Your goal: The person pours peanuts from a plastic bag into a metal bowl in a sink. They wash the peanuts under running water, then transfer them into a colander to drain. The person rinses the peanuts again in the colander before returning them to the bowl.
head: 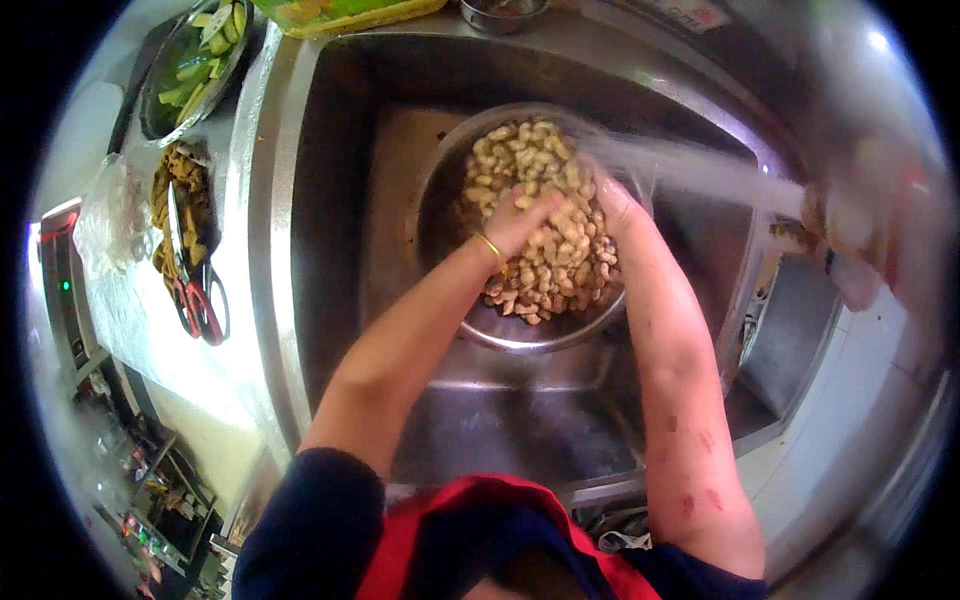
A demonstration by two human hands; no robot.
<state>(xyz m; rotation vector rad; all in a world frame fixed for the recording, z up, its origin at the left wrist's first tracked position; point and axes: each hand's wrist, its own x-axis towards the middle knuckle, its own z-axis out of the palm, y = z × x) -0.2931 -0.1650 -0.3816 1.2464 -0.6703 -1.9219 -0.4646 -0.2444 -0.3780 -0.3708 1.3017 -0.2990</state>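
Observation:
A wide round metal basin (525, 346) stands inside a stainless-steel sink (517, 431). Heaped in it are many wet peanuts in their shells (562, 244), with dark water around the heap. My left hand (517, 225), a gold bangle at its wrist, reaches into the middle of the peanuts; its fingertips are partly hidden among them. At the heap's right side my right hand (616, 201) dips in, touching the peanuts, its fingers mostly hidden and blurred. How far either hand closes on peanuts is not visible.
On the left counter, red-handled scissors (196, 304) lie against a brown, lumpy foodstuff (180, 202) beside a clear plastic bag (112, 214). Behind are a bowl of cut green vegetables (202, 71), a green-yellow container (337, 15) and a small metal bowl (504, 16). A blurred pale band (705, 176) crosses the sink's right.

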